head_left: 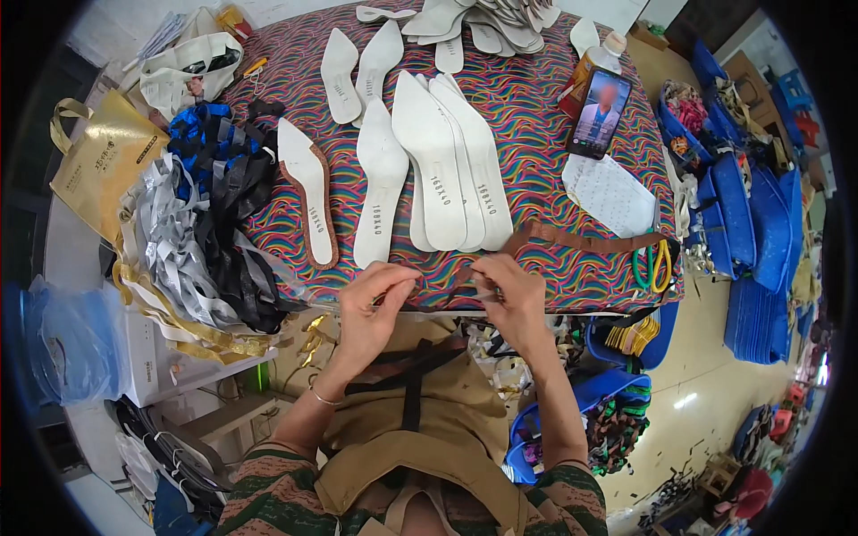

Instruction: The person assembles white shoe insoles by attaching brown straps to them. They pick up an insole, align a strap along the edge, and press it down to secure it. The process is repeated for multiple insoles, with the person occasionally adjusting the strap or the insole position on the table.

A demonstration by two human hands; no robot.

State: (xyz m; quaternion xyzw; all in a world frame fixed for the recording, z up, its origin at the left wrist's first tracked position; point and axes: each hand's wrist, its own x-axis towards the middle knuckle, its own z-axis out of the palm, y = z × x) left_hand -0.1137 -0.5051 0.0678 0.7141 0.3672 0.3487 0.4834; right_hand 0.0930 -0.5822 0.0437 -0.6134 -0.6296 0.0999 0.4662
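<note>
Pinching brown strip point(572, 237) at front edge of bench point(541, 179), right hand point(516, 290); strip trails rightward. Left hand point(371, 302): thumb and fingertips together, contents unclear. Pale insoles point(382, 170) beyond, dark printing point(376, 221) near heels.

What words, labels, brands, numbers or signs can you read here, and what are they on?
I don't copy print out, but here is where it stands:
White insoles: dark characters near the heel, clear on the nearest, too small on the farthest.
Gold bag: dark print, mostly too small.
Phone: screen text, too small.
Paper: faint marks, too small.
White casing: lettering, too small.
</note>
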